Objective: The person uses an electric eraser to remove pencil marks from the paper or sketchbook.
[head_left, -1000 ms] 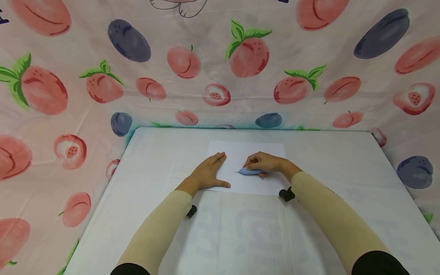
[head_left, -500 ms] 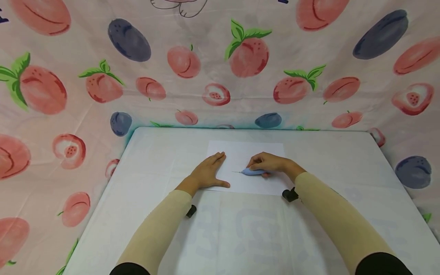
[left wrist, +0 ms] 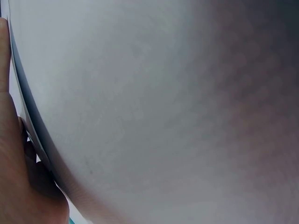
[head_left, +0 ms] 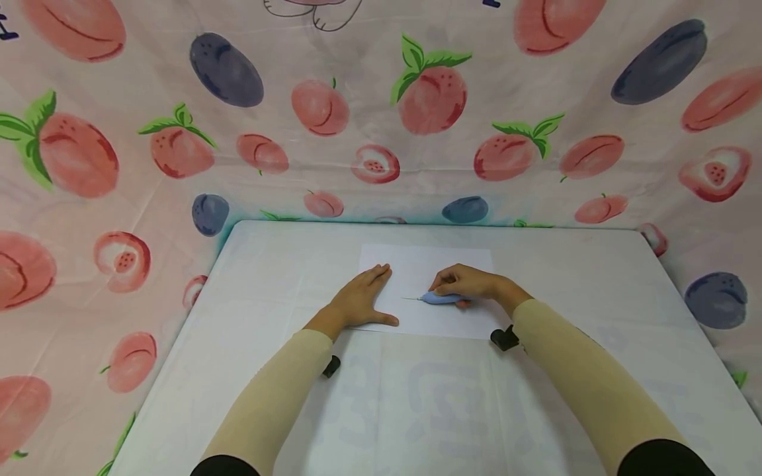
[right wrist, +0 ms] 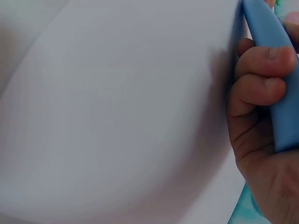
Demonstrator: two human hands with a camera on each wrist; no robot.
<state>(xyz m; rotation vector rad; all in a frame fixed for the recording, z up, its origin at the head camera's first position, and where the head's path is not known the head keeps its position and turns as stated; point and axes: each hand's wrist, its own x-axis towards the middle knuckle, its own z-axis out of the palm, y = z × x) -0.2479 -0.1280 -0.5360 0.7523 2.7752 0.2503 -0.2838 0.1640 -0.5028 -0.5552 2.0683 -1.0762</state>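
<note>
A white sheet of paper (head_left: 428, 264) lies on the white table. My left hand (head_left: 360, 297) rests flat on its left part, thumb spread away from the fingers. In the left wrist view, the edge of that hand (left wrist: 14, 163) shows along the left border. Over the sheet's middle, my right hand (head_left: 467, 283) grips a chunky light-blue pen (head_left: 440, 298), its tapered tip pointing left and down at the paper. A thin dark line runs left from the tip. The right wrist view shows curled fingers (right wrist: 261, 74) around the smooth blue barrel (right wrist: 284, 116).
The white table (head_left: 268, 264) reaches back to a hanging cloth (head_left: 369, 66) printed with peaches and dark blue fruit. Faint lettering shows through the table cover in front of the paper. A small black device sits at each wrist.
The right hand and blue pen have shifted slightly to the right, and the thin line left of the tip has grown longer. The left hand has stayed in place.
</note>
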